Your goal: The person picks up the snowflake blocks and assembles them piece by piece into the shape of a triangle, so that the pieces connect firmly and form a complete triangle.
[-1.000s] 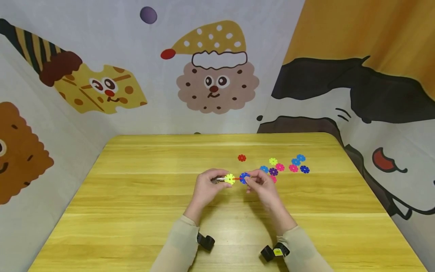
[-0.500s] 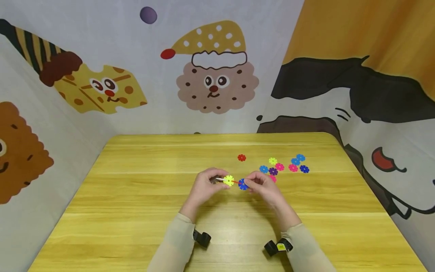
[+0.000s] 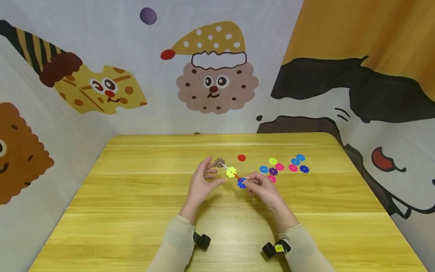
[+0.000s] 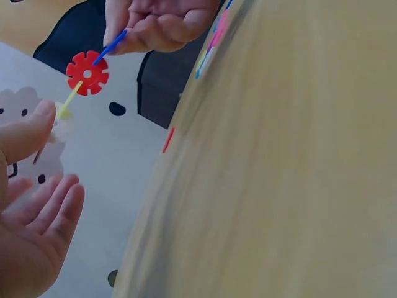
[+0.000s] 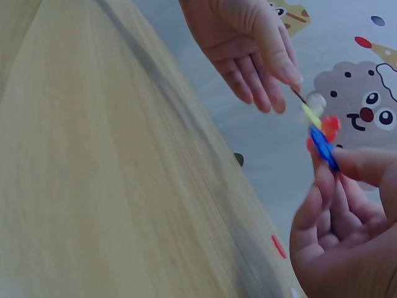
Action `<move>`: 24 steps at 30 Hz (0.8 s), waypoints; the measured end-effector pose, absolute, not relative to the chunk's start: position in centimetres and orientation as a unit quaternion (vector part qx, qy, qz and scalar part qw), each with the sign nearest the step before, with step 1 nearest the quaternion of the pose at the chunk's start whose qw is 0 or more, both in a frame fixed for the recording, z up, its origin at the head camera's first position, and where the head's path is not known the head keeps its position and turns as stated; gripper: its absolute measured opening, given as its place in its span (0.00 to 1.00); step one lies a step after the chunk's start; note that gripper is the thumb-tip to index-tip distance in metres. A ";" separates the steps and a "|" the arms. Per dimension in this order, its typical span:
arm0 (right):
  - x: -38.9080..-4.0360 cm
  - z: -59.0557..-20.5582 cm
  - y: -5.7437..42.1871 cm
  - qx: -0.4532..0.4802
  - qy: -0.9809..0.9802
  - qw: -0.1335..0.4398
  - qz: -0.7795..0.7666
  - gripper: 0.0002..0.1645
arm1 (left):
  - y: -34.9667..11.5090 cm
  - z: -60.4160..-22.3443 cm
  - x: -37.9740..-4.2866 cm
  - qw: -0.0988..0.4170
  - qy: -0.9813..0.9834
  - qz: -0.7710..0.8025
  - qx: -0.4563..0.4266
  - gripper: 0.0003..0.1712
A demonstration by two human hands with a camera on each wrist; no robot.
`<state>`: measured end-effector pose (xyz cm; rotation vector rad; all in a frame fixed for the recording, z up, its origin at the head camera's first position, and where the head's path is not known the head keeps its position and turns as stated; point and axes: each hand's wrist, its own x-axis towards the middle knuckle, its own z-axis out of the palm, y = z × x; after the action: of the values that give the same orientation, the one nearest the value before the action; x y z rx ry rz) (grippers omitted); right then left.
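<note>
My right hand (image 3: 265, 190) pinches the blue notched snowflake disc (image 3: 241, 185) between thumb and fingertips. This disc is the near end of a linked chain held above the table. Slotted on beyond it come a red disc (image 4: 75, 69), seen face-on in the left wrist view, then a yellow disc (image 3: 231, 172), a white disc (image 3: 224, 166) turned edge-on, and a grey-brown disc (image 3: 219, 163) at the far end. My left hand (image 3: 200, 185) is spread beside the chain, thumb apart from the fingers, its fingertips close to the grey-brown disc.
Loose discs lie on the wooden table (image 3: 136, 196): a single red disc (image 3: 241, 158) behind the hands, and several pink, blue, purple and yellow ones to the right, such as the purple disc (image 3: 273, 171). A cartoon-printed cloth (image 3: 136, 124) hangs behind the table.
My left hand has let go of the chain and its fingers have spread. The chain has swung up to a diagonal, its grey-brown end now showing farther back. My right hand keeps its pinch.
</note>
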<state>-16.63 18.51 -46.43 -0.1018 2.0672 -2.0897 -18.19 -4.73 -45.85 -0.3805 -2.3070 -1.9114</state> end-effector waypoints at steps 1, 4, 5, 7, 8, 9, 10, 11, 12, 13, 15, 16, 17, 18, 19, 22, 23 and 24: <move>-16.7 -46.5 18.4 -0.022 0.690 0.092 -0.718 0.08 | -4.6 -45.9 -18.1 0.068 -0.762 -0.633 -0.121 0.46; -16.7 -46.6 17.9 0.016 0.671 0.066 -0.738 0.07 | -4.0 -46.4 -17.9 0.080 -0.765 -0.625 -0.133 0.37; -16.7 -46.6 17.6 0.026 0.666 0.057 -0.744 0.07 | -3.8 -46.4 -17.8 0.078 -0.767 -0.621 -0.140 0.35; -16.8 -46.7 17.1 0.041 0.654 0.039 -0.754 0.06 | -3.4 -46.5 -17.7 0.068 -0.770 -0.615 -0.159 0.31; -16.8 -46.7 16.8 0.047 0.650 0.032 -0.757 0.06 | -3.2 -46.5 -17.6 0.062 -0.772 -0.610 -0.167 0.30; -16.8 -46.7 16.5 0.052 0.646 0.025 -0.761 0.05 | -3.0 -46.4 -17.5 0.057 -0.775 -0.605 -0.173 0.29; -16.8 -46.6 16.2 0.054 0.641 0.019 -0.765 0.05 | -2.8 -46.3 -17.4 0.051 -0.777 -0.602 -0.177 0.28; -16.8 -46.7 15.9 0.059 0.637 0.013 -0.769 0.05 | -2.6 -46.1 -17.3 0.048 -0.778 -0.599 -0.181 0.27; -16.7 -46.7 15.6 0.062 0.634 0.008 -0.770 0.05 | -2.4 -46.1 -17.3 0.046 -0.780 -0.596 -0.183 0.27; -16.7 -46.7 15.4 0.065 0.633 0.005 -0.771 0.05 | -2.3 -46.1 -17.2 0.045 -0.783 -0.593 -0.183 0.26; -16.7 -46.8 14.9 0.069 0.632 0.002 -0.772 0.05 | -2.1 -46.1 -17.3 0.045 -0.788 -0.586 -0.182 0.24; -16.7 -46.8 14.8 0.069 0.631 0.000 -0.773 0.05 | -2.0 -46.1 -17.3 0.046 -0.790 -0.584 -0.181 0.23; -16.7 -46.9 14.6 0.072 0.631 -0.001 -0.772 0.05 | -1.9 -46.1 -17.3 0.047 -0.792 -0.582 -0.179 0.23; -16.7 -46.9 14.4 0.073 0.633 -0.002 -0.771 0.04 | -1.9 -46.2 -17.4 0.049 -0.792 -0.582 -0.177 0.23; -16.7 -47.0 14.3 0.073 0.634 -0.002 -0.770 0.04 | -1.9 -46.2 -17.4 0.051 -0.792 -0.582 -0.176 0.23; -16.7 -47.0 14.1 0.075 0.639 -0.006 -0.766 0.06 | -1.9 -46.3 -17.5 0.056 -0.788 -0.587 -0.175 0.23; -16.7 -47.0 14.0 0.075 0.641 -0.006 -0.764 0.07 | -2.0 -46.4 -17.6 0.058 -0.787 -0.589 -0.175 0.23; -16.6 -47.0 14.0 0.073 0.642 -0.006 -0.763 0.07 | -2.0 -46.4 -17.6 0.059 -0.785 -0.591 -0.175 0.23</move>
<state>-16.64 14.02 -47.02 0.2311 2.0257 -2.4050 -17.59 -1.99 -46.38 -0.5286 -2.3785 -1.7898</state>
